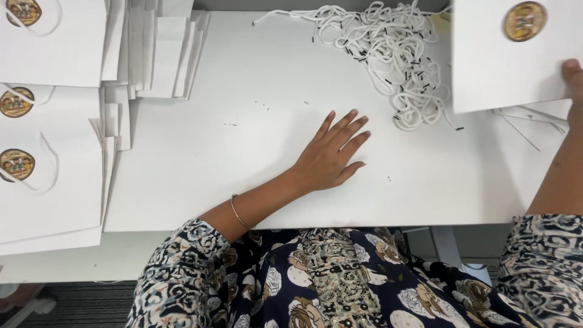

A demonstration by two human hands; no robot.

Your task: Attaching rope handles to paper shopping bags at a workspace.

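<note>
Nearest the camera, the left hand (331, 157) lies flat, palm down, on the white table (243, 140), fingers straight and slightly fanned, holding nothing; a thin bangle (238, 214) circles its wrist. Just beyond its fingertips, a tangled heap of white cord handles (388, 54) with short black tips sprawls toward the table's far edge. To the right, the right hand (572, 76) grips the side of a white paper bag (504, 61), only the thumb showing on its face, the other fingers hidden behind. The bag is flat, plain white, with a round gold-and-brown sticker (524, 20) near its top corner; it is raised above the table's right side, over more thin white pieces. On the far left lie stacked finished bags (48, 182) with the same stickers and cord loops, beside folded white bags (158, 48).
</note>
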